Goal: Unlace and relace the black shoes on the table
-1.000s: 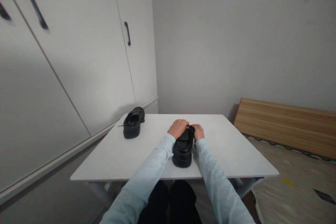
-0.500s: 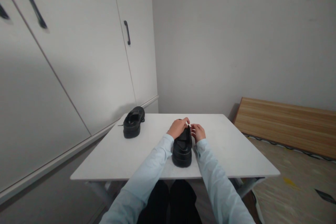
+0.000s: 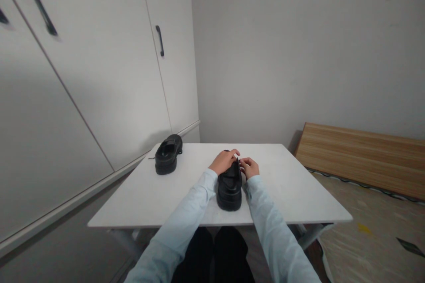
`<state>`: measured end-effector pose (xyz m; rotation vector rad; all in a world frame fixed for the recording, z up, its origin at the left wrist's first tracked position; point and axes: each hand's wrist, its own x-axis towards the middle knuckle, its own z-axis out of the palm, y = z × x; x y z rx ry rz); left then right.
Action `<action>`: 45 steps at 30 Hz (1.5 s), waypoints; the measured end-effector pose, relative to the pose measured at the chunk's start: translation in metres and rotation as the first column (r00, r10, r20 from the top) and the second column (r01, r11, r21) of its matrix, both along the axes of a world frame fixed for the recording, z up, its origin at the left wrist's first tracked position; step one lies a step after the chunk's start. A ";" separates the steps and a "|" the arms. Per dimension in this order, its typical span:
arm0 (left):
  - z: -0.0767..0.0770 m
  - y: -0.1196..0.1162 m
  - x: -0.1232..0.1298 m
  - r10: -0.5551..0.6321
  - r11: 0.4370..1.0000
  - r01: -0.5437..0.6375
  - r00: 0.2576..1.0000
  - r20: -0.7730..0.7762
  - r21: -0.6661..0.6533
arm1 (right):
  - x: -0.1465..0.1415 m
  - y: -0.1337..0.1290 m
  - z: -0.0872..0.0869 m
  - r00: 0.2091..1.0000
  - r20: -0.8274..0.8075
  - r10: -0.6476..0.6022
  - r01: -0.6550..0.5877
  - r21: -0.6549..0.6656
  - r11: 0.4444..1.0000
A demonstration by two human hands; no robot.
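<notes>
A black shoe (image 3: 229, 194) stands on the white table (image 3: 186, 203) in front of me, its heel towards me and its toe pointing away. My left hand (image 3: 224, 162) lies across the front of this shoe from the left, with curled fingers gripping its upper. At the shoe's right edge, the fingers of my right hand (image 3: 249, 167) are pinched on its upper; a thin dark strip shows between the two hands. The fingers hide most of the shoe's front. A second black shoe (image 3: 167, 159) rests at the table's far left, a thin dark end sticking out from its side.
White cupboard doors (image 3: 99, 53) with dark handles (image 3: 160, 40) rise along the left. A grey wall (image 3: 292, 53) stands behind the table. To the right, a wood-grain board (image 3: 358, 154) leans low against the wall above a beige floor covering (image 3: 348, 212).
My right fingers have drawn closer together and shifted slightly left against the shoe's edge. My left hand stays over the front of the shoe, and both shoes keep their places.
</notes>
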<state>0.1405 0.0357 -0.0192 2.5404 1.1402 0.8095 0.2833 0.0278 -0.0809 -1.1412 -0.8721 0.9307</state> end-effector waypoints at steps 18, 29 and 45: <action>0.017 -0.008 -0.090 0.297 0.900 -0.364 0.915 -0.274 -0.239 | -0.002 -0.002 0.006 0.992 -0.040 -0.121 0.124 0.101 0.987; 0.012 -0.059 -0.094 0.173 0.853 -0.451 0.719 -0.674 -0.262 | -0.002 -0.001 0.005 0.980 -0.104 -0.167 0.181 0.143 0.973; 0.049 -0.039 -0.067 0.313 0.941 -0.339 0.882 0.353 0.014 | -0.006 -0.008 0.016 0.984 0.072 -0.162 0.128 0.344 0.930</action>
